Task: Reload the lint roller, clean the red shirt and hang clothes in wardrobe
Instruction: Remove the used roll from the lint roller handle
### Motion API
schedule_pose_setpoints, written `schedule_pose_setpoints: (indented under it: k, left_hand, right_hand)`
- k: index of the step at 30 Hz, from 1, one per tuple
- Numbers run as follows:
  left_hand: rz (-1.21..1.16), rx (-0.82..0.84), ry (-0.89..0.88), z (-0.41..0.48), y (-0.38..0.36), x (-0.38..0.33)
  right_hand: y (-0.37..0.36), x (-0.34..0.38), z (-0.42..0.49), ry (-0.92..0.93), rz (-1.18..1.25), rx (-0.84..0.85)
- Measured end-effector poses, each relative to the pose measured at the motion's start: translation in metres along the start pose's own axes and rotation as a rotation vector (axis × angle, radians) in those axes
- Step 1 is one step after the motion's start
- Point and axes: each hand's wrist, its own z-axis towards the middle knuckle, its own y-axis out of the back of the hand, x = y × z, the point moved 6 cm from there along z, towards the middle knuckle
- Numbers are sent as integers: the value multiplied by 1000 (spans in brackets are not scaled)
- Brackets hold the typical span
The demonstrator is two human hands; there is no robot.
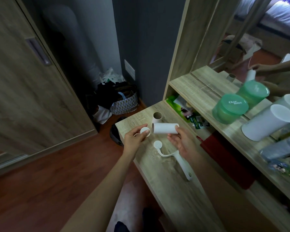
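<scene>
My right hand (pixel 182 141) holds a fresh white lint roll (pixel 165 130) sideways above the wooden dresser top (pixel 182 190). Beside the roll's open left end, my left hand (pixel 134 139) pinches a small round white end cap (pixel 144 131). Below both hands the white lint roller handle (pixel 182 162) lies flat on the dresser, its bare round end disc (pixel 158 144) pointing toward me on the left. An empty brown cardboard core (pixel 157 118) stands upright just behind the roll. A red cloth (pixel 224 158), perhaps the shirt, lies in the open compartment to the right.
The wardrobe's sliding door (pixel 32 77) fills the left side. A patterned basket of dark clothes (pixel 126 102) sits on the floor in the corner. On the dresser shelf stand a green tub (pixel 229 108) and a white canister (pixel 268 124), with a mirror (pixel 266 39) behind.
</scene>
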Motion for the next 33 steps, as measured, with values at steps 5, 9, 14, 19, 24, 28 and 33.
schedule_pose_setpoints:
  k: [5, 9, 14, 19, 24, 28, 33]
  left_hand:
    - [202, -122, 122, 14, 24, 42]
    - [446, -100, 121, 20, 29, 55]
    - [597, -108, 87, 28, 26, 54]
    - [721, -95, 38, 41, 26, 56]
    - [453, -184, -35, 33, 29, 26]
    - [85, -52, 13, 25, 27, -12]
    - [-165, 85, 100, 33, 43, -45]
  right_hand:
    - [1, 17, -11, 168, -190, -76]
    - [3, 18, -13, 217, -261, -85]
    - [6, 19, -10, 234, -290, -91]
    - [4, 20, -5, 215, -303, -85]
    - [-13, 25, 0, 229, -283, -15]
    - [-49, 28, 3, 269, -304, 107]
    - [-103, 16, 16, 279, -315, 200]
